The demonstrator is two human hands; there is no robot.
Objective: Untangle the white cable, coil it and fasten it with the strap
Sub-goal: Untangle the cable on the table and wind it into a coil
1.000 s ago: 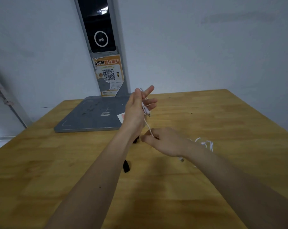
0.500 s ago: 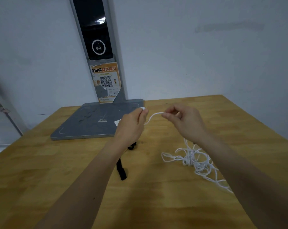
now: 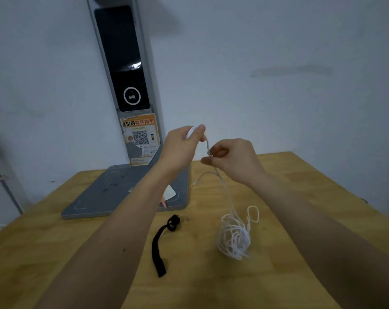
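At the left of the frame a grey base plate (image 3: 113, 197) lies on the wooden tabletop (image 3: 55, 253), its right part hidden behind the left forearm, and a black strap (image 3: 160, 244) lies flat at lower centre with a curled upper end. At centre the left hand (image 3: 182, 146) is raised with fingers closed on one end of the white cable (image 3: 233, 237), the plug blurred and barely readable. Just right and lower, the right hand (image 3: 231, 159) pinches the cable, which drops to a tangled heap on the tabletop at centre right.
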